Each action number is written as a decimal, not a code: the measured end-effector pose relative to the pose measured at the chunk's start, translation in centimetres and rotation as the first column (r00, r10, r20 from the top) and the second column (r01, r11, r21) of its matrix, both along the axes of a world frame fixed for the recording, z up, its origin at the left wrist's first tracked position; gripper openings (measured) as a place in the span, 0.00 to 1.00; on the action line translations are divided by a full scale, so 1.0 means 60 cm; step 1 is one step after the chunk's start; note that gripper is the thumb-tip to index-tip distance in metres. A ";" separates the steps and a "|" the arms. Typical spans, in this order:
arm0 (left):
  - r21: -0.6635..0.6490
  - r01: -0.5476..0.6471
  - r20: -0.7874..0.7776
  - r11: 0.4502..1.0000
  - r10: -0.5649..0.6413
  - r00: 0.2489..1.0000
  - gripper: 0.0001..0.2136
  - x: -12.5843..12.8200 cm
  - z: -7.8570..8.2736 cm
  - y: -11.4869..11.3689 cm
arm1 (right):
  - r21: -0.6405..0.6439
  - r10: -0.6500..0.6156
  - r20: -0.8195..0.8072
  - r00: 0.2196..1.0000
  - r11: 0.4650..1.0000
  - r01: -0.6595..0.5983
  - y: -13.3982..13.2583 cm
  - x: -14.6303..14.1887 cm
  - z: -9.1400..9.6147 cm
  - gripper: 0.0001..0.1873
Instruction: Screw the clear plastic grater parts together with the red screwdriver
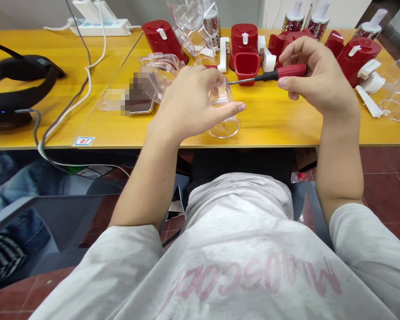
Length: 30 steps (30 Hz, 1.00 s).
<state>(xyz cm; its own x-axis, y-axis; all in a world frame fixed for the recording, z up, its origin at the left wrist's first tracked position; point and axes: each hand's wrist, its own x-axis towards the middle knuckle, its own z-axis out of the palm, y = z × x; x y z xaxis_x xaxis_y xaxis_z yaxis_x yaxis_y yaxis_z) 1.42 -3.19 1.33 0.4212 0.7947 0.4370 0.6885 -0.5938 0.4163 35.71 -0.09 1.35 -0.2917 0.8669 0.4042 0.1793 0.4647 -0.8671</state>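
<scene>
My left hand (193, 100) is wrapped over a clear plastic housing (224, 116) that rests near the front edge of the yellow table (273, 129). A bit of red shows at the top of the housing under my fingers. My right hand (315, 75) pinches the red handle of a screwdriver (270, 75). Its black shaft points left, and the tip reaches the top of the clear housing beside my left fingers.
Several red housings (244, 49), white parts (370, 95) and clear plastic covers (160, 71) line the back of the table. A metal drum (295, 20) stands behind. A phone (138, 100), a power strip (98, 26) with cables and a black headset (16, 84) lie left.
</scene>
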 end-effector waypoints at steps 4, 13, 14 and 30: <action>0.013 0.004 0.018 1.000 -0.004 1.000 0.19 -0.002 -0.004 0.003 | -0.004 -0.040 0.040 0.998 0.999 0.040 0.000 -0.010 -0.006 0.16; 0.028 -0.006 -0.014 1.000 0.007 1.000 0.20 -0.003 -0.004 0.003 | -0.018 -0.042 0.010 0.999 0.999 0.042 0.005 -0.009 -0.004 0.17; 0.021 -0.008 -0.015 1.000 0.008 1.000 0.20 -0.003 -0.004 0.003 | 0.003 -0.031 -0.014 0.999 1.000 0.031 0.003 -0.008 -0.002 0.17; 0.023 -0.028 -0.025 0.999 0.028 0.999 0.23 -0.004 -0.007 0.004 | -0.104 -0.118 -0.299 0.947 0.990 0.091 0.016 -0.040 -0.010 0.22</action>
